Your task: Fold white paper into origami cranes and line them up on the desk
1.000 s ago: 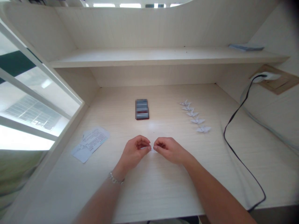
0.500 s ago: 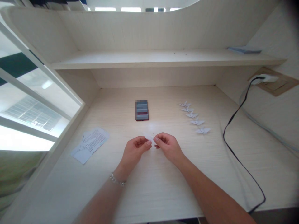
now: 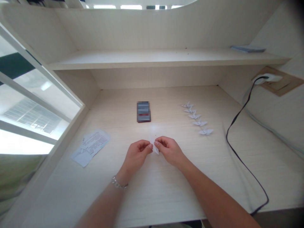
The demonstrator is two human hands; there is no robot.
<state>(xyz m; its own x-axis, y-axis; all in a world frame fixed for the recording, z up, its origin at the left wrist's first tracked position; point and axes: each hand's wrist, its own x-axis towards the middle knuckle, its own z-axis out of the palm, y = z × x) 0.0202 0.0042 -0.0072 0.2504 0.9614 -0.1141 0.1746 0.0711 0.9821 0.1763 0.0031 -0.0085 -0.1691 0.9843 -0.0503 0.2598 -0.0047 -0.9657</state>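
Both my hands meet just above the middle of the pale wooden desk [image 3: 152,190]. My left hand [image 3: 137,155] and my right hand [image 3: 169,150] each pinch a side of a small folded piece of white paper [image 3: 154,147]. The fingers of both hands are curled and pressed on the paper. A bracelet sits on my left wrist. A row of several small white folded paper cranes [image 3: 196,118] lies to the right, apart from my hands.
A dark phone [image 3: 143,111] lies flat behind my hands. Printed paper slips [image 3: 91,145] rest at the left by a window frame. A black cable [image 3: 239,126] runs from a wall socket [image 3: 269,78] down the right side. A shelf above holds a flat blue object [image 3: 248,48].
My hands have drawn closer together and slightly away from me. The paper piece now shows more between my fingertips.
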